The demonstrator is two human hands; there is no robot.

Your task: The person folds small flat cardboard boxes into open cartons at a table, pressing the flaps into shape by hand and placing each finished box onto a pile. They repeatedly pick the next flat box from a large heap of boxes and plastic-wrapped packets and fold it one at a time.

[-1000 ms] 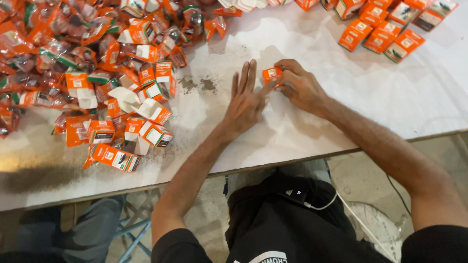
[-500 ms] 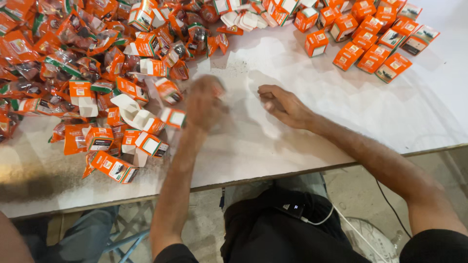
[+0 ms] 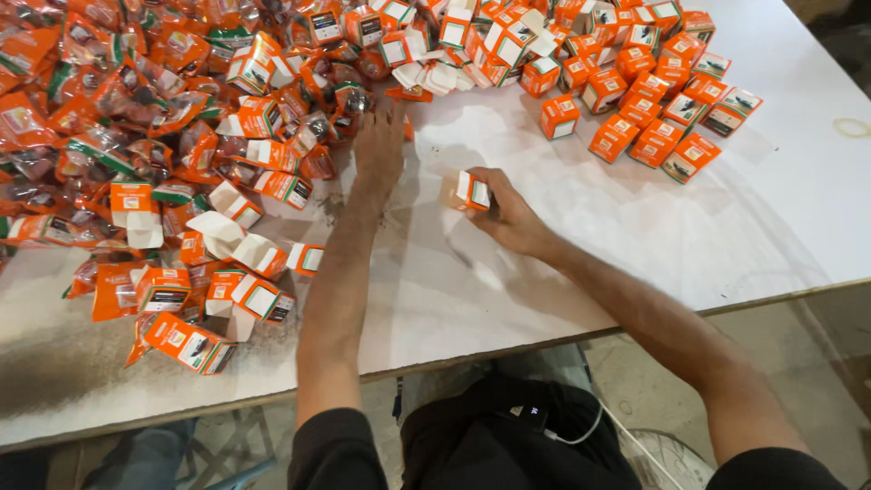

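My right hand [image 3: 504, 210] grips a small orange and white carton [image 3: 466, 191] just above the white table [image 3: 544, 272], near its middle. My left hand [image 3: 379, 145] is stretched forward with the palm down. Its fingertips reach into the edge of a big pile of orange packets and open cartons [image 3: 163, 136]. I cannot tell whether the left fingers hold anything there.
A cluster of closed orange cartons [image 3: 653, 91] stands upright at the back right of the table. Flattened and half-folded cartons [image 3: 227, 290] lie at the near left. A thin ring [image 3: 851, 127] lies at the far right. The table's front edge runs just before my lap.
The left hand has left the carton and reached forward into the pile. The right hand now holds the carton alone. My view has tilted up toward the back of the table.
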